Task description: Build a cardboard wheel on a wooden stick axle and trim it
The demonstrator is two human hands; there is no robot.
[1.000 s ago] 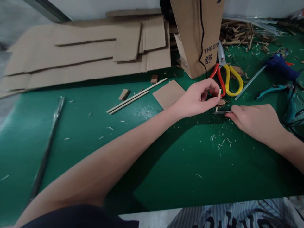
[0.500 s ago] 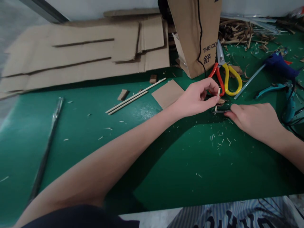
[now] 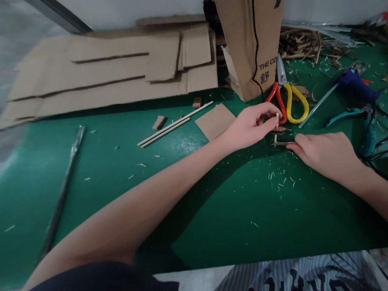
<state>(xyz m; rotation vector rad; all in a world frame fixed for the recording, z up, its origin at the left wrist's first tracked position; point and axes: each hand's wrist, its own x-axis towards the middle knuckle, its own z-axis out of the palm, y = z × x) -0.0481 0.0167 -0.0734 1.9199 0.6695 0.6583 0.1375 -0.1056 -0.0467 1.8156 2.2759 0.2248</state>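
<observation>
My left hand [image 3: 253,123] pinches a short pale wooden stick [image 3: 277,118] upright between thumb and fingers. The stick's lower end meets a thin metal blade [image 3: 283,143], which my right hand [image 3: 329,151] grips with closed fingers. A small brown cardboard piece [image 3: 279,130] lies just behind the stick. Pale shavings [image 3: 280,180] are scattered on the green table in front of the hands. Scissors [image 3: 281,79] with one red and one yellow handle lie right behind my left hand.
Cardboard sheets [image 3: 115,70] lie back left, beside a paper bag [image 3: 253,52]. Two pale sticks [image 3: 176,124] and a cardboard square [image 3: 215,121] are left of the hands. A blue glue gun [image 3: 357,85] and teal pliers [image 3: 368,135] lie at right. A dark rod [image 3: 65,184] is far left.
The stick's top and my left fingertips have shifted slightly left, and the stick looks more upright. My right hand stays nearly still. The whole view has shifted a little.
</observation>
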